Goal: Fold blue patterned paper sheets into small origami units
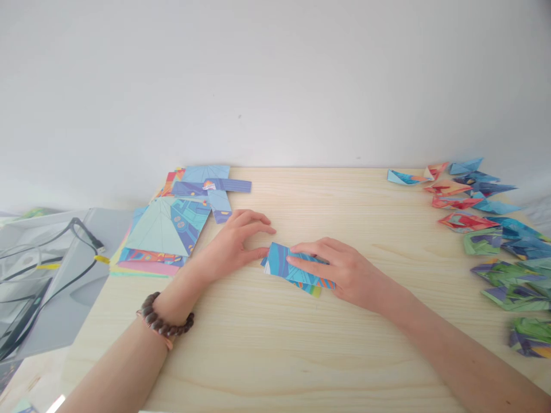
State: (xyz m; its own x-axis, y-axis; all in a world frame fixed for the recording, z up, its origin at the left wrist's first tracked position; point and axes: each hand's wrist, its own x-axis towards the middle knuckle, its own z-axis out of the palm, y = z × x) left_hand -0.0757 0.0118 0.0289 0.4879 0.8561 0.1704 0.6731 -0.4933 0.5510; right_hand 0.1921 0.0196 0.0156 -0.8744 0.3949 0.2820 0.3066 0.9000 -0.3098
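Note:
A blue patterned origami paper (279, 265), folded into a narrow strip, lies at the middle of the wooden table. A green-and-yellow corner shows beneath its lower edge. My right hand (333, 267) grips the strip's right part, index and middle fingers stretched over its top; the thumb is hidden. At the strip's left end, my left hand (236, 244) has its fingers spread and curved above the table. Its thumb tip reaches the paper's left edge, though I cannot tell whether it presses on it.
Printed paper sheets (157, 226) are piled at the left, with folded paper strips (219, 186) behind. Several folded paper boats (462, 221) line the right side. Cables (71, 229) lie over a grey container (101, 223) beyond the table's left edge. A white wall (275, 86) stands behind.

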